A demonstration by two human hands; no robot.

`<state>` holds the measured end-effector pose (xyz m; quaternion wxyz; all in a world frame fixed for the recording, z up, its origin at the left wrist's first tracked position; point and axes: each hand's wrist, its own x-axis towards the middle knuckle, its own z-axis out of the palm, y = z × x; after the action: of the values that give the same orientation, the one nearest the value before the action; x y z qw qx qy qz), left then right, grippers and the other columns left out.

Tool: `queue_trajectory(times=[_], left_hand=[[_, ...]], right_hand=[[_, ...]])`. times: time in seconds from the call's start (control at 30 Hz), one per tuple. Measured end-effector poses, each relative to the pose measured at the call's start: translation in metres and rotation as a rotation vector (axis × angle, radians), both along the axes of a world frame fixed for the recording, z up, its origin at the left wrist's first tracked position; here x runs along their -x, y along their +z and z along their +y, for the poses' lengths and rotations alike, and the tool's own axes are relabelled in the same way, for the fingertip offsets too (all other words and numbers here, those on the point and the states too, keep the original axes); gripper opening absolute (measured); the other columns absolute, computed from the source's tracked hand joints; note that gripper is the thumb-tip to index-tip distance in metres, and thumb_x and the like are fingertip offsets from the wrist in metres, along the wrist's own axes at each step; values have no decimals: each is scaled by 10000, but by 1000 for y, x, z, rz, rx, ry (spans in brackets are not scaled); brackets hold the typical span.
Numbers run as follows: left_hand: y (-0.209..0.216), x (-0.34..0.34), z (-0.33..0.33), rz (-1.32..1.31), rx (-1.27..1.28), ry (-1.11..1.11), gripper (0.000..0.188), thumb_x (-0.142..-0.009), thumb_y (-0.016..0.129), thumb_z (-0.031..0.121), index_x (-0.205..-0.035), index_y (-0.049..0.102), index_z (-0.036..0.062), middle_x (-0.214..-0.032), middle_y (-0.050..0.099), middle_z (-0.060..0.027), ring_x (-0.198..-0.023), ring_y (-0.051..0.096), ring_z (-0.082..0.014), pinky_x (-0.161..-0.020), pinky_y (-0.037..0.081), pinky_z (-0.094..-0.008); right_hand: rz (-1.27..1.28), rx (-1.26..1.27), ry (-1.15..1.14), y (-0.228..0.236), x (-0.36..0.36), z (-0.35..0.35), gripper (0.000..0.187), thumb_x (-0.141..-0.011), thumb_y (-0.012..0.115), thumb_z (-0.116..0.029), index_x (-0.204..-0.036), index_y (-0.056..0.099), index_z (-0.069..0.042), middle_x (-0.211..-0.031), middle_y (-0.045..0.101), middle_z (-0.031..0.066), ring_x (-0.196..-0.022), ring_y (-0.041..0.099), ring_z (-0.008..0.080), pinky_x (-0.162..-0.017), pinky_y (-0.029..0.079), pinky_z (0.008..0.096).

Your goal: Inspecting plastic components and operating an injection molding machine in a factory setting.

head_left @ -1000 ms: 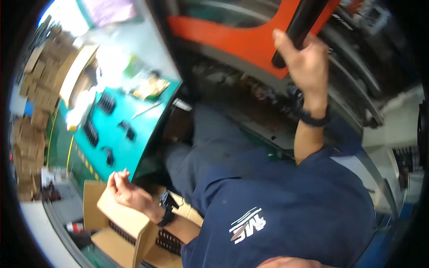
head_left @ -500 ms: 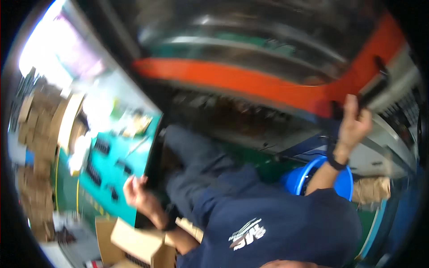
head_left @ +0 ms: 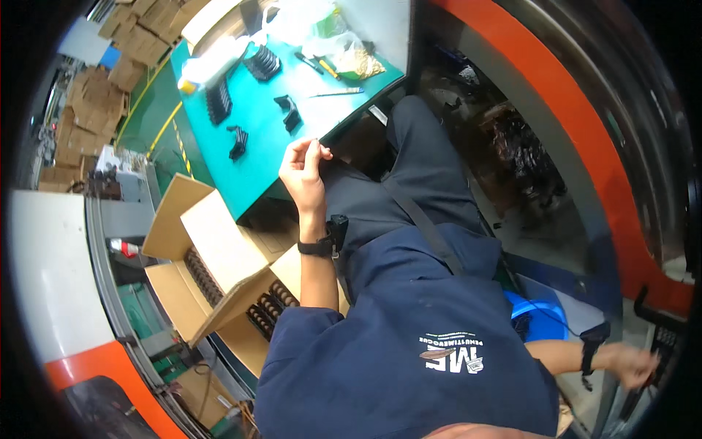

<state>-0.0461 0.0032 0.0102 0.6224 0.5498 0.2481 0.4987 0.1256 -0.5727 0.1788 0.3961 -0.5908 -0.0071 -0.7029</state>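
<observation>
My left hand (head_left: 303,170) is raised beside the near edge of the green-topped table (head_left: 256,175), thumb and fingers pressed together. Whatever is between the fingertips, if anything, is too small to make out. Two black curved plastic parts, one nearer (head_left: 237,143) and one farther (head_left: 289,113), lie on the tabletop beyond it. Stacked rows of similar black parts (head_left: 262,64) rest farther back. At the far right, my right hand (head_left: 630,366) is smeared by motion near a black handle (head_left: 645,307) and a dark keypad (head_left: 664,338) on the machine; its fingers are unclear.
Open cardboard boxes (head_left: 223,241) with rows of dark parts stand left of me. Pens (head_left: 336,93) and a plastic bag of small yellowish pieces (head_left: 360,62) lie on the table. An orange-framed machine (head_left: 585,110) curves along the right, near a blue bucket (head_left: 537,314).
My view has swung toward the table and boxes. My right hand has shifted from in front of the orange door to beside the keypad. The left fingers have drawn together.
</observation>
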Motion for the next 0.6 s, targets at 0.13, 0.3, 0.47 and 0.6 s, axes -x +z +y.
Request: queue_trajectory(times=[0.13,0.3,0.47,0.6], left_hand=[[-18,5,8,39,43,24,112,-909,603,72,-973,602,-20,-771,620,-65,-694,594,-134,-698,499,-270],[-44,8,25,127,72,161,77,-906,596,43,-962,601,-10,-791,628,-51,-709,602,-115,-685,492,-245],[-61,-10,82,621,-387,569,222,-829,650,125,-1006,624,-6,-918,653,-118,-892,613,-261,-835,479,-366],[-65,-37,124,815,-435,543,421,-808,664,172,-1163,535,-15,-1154,533,-206,-1094,484,-369,-969,388,-437]], right_hand=[[-124,-8,905,-11,-8,76,275,-920,545,-217,-937,590,53,-812,629,144,-751,612,214,-671,522,320],[905,-210,1863,-57,-44,351,355,-993,421,-228,-1162,544,59,-1015,630,151,-931,597,225,-798,471,347],[1292,-32,2100,-102,-85,576,299,-992,478,-238,-1011,604,32,-918,647,123,-844,613,181,-773,496,293],[1274,132,2005,-148,-128,678,329,-976,500,-296,-981,608,15,-915,644,118,-837,610,178,-753,500,292]])
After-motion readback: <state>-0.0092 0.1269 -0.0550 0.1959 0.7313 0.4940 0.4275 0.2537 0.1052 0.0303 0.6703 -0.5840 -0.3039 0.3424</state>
